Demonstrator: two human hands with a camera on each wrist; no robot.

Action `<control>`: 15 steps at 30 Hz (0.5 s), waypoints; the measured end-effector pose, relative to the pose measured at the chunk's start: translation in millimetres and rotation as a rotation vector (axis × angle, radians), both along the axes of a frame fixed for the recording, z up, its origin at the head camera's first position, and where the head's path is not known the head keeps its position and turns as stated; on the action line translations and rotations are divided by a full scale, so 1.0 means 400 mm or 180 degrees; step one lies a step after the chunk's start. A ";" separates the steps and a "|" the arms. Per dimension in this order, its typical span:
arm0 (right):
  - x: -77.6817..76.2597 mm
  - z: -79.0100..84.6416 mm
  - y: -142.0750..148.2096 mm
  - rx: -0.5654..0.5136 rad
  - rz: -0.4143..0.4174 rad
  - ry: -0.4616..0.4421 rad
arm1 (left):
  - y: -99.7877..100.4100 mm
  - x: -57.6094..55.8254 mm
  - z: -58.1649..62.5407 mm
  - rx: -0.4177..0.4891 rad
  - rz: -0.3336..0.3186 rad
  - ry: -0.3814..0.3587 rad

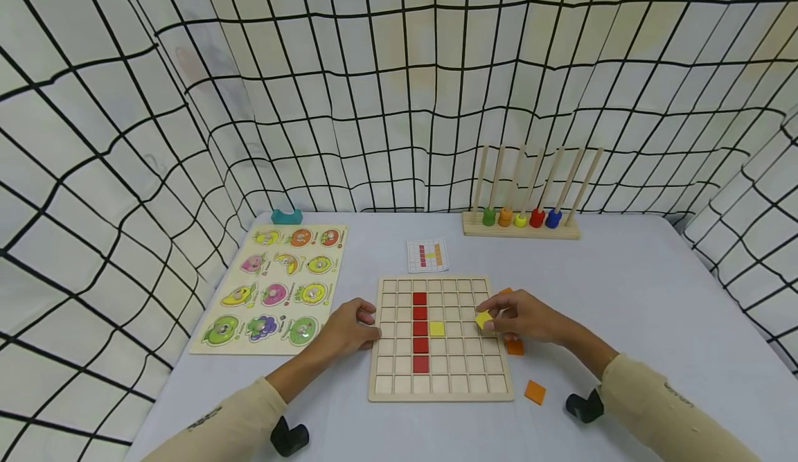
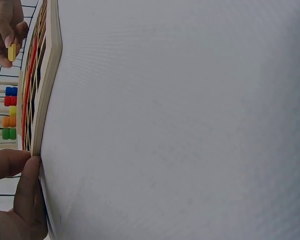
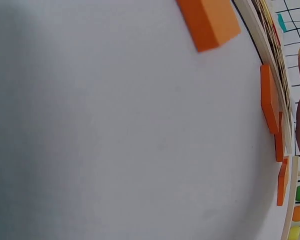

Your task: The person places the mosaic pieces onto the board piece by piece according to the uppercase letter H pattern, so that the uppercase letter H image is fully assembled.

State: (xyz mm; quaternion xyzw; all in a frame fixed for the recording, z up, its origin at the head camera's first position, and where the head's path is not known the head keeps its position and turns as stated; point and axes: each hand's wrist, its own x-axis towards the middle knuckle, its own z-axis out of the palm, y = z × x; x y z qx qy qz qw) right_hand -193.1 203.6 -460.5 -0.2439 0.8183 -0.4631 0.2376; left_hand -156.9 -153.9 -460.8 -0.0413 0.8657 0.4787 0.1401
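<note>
A wooden grid board (image 1: 441, 397) lies flat in front of me. Its cells hold a column of several red square tiles (image 1: 420, 345) and one yellow tile (image 1: 437, 328) to their right. At the board's left edge, my left hand (image 1: 349, 325) pinches the rim between thumb and finger, as the left wrist view also shows. My right hand (image 1: 526, 315) pinches another yellow square tile (image 1: 483, 319) above the board's right side. Around that hand lie orange tiles (image 1: 535, 392), some partly hidden by it or tucked against the board.
Behind the board lies a small pattern card (image 1: 427, 255). A fruit puzzle board (image 1: 249, 348) is on the left, with a teal piece (image 1: 287, 217) beyond it. A peg rack (image 1: 521, 233) with coloured beads stands at the back right. Black-and-white grid cloth (image 1: 386, 88) surrounds the table.
</note>
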 end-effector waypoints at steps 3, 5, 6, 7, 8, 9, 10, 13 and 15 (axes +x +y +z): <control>0.002 0.000 -0.004 -0.0017 0.0005 -0.0075 | 0.002 0.000 0.000 0.0003 -0.0002 0.0000; 0.002 -0.001 -0.008 -0.0010 0.0009 -0.0103 | 0.002 0.000 0.001 0.0007 -0.0003 -0.0004; 0.002 -0.002 -0.011 0.0004 0.0010 -0.0095 | 0.002 0.000 0.001 0.0011 0.0000 -0.0009; 0.002 -0.003 -0.014 0.0025 0.0015 -0.0069 | 0.002 0.000 0.002 0.0015 0.0002 -0.0014; 0.002 -0.004 -0.016 0.0042 0.0014 -0.0044 | 0.002 0.000 0.002 0.0017 0.0004 -0.0019; 0.002 -0.006 -0.018 0.0052 0.0009 -0.0022 | 0.002 0.000 0.003 0.0018 0.0007 -0.0025; 0.001 -0.008 -0.022 0.0071 -0.0002 0.0007 | 0.002 0.001 0.003 0.0013 0.0010 -0.0030; 0.002 -0.015 -0.031 0.0126 -0.0060 0.0070 | 0.001 0.001 0.004 -0.0008 0.0016 -0.0040; 0.002 -0.019 -0.037 0.0149 -0.0105 0.0087 | 0.001 0.002 0.005 -0.0006 0.0017 -0.0046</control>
